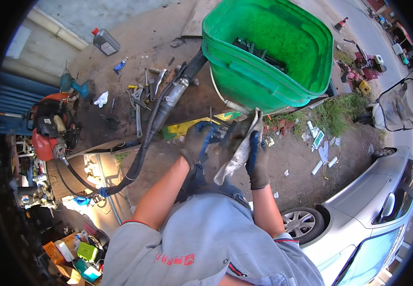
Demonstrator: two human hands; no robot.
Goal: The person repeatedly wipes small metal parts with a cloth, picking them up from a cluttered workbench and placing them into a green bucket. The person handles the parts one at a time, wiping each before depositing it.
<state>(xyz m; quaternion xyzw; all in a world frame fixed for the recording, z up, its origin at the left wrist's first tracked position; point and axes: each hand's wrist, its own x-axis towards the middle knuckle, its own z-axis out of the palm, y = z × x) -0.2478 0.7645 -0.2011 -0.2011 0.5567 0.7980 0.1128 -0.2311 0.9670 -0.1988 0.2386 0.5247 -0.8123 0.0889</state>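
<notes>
Both my hands wear dark gloves with blue on the fingers. My right hand (pixel 258 159) grips a light, ribbed cloth (pixel 240 155) that hangs down in front of my waist. My left hand (pixel 200 141) curls its fingers at a dark, blurred part (pixel 230 135) between the hands, whose exact kind I cannot make out. Just beyond stands a green plastic bin (pixel 260 84) with dark metal parts (pixel 260 53) inside. A long power tool with a ribbed grip (pixel 165 105) and thick hose leans against the bin's left side.
Hand tools (pixel 145 89) lie on the dirty bench (pixel 95 107), near a cordless drill (pixel 77 85) and a grey bottle (pixel 106 42). A red engine unit (pixel 51 128) sits left, its hose (pixel 131 166) crossing beside my left arm. A silver car (pixel 363 211) stands right.
</notes>
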